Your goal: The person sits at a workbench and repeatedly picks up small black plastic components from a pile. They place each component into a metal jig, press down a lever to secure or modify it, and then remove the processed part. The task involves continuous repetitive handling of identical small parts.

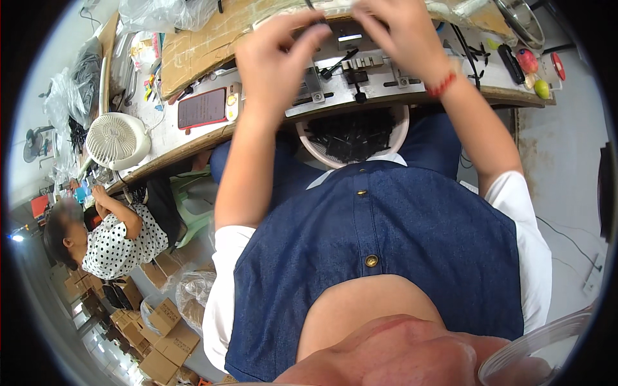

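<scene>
Near 12 o'clock the left hand (273, 61) has its thumb and fingers bent toward a small dark piece (321, 24) at their tips, and motion blur leaves me unable to tell whether they pinch it. Toward 1 o'clock the right hand (405, 38) curls its blurred fingers, and I cannot tell whether they grip anything. Between and below the hands, at 12 o'clock, a metal fixture (367, 64) sits on the tabletop (161, 134) above a basket (403, 122) of black parts (351, 138), with a red-edged phone (203, 108) at 10 o'clock
</scene>
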`<state>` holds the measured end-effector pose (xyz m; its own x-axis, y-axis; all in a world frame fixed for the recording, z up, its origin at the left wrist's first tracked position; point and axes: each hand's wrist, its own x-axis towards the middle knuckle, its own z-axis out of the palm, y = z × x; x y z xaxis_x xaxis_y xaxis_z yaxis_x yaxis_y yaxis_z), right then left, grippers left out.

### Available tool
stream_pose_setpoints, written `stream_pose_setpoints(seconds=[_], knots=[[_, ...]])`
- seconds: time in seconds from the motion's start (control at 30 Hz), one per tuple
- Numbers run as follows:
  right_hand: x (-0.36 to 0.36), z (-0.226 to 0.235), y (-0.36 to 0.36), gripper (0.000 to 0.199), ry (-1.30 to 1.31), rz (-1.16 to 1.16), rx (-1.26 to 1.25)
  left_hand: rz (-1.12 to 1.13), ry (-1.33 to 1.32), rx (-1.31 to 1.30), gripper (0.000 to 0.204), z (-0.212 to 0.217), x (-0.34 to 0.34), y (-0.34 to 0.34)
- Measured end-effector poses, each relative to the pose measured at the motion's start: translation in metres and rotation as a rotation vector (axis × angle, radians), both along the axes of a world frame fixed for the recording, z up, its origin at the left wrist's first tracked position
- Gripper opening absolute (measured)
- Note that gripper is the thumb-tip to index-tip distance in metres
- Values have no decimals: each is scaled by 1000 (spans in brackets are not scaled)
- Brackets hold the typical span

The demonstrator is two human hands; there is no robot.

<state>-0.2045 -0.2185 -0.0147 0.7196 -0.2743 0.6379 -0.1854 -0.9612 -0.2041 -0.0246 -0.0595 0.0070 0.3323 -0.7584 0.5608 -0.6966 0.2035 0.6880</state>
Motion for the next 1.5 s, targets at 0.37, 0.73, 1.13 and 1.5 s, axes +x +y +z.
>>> stream_pose_setpoints(seconds=[0.37, 0.73, 1.13, 1.5], knots=[[88, 30, -63, 14, 165, -308, -300, -86, -134, 85, 24, -97, -55, 21], [5, 47, 18, 23, -334, 139, 740, -85, -159, 138, 28, -82, -54, 25], [-46, -41, 93, 25, 98, 46, 217, 102, -626, 137, 21, 6, 69, -108], [-35, -58, 85, 27, 232, -43, -11, -4, -848, 100, 17, 12, 82, -109]])
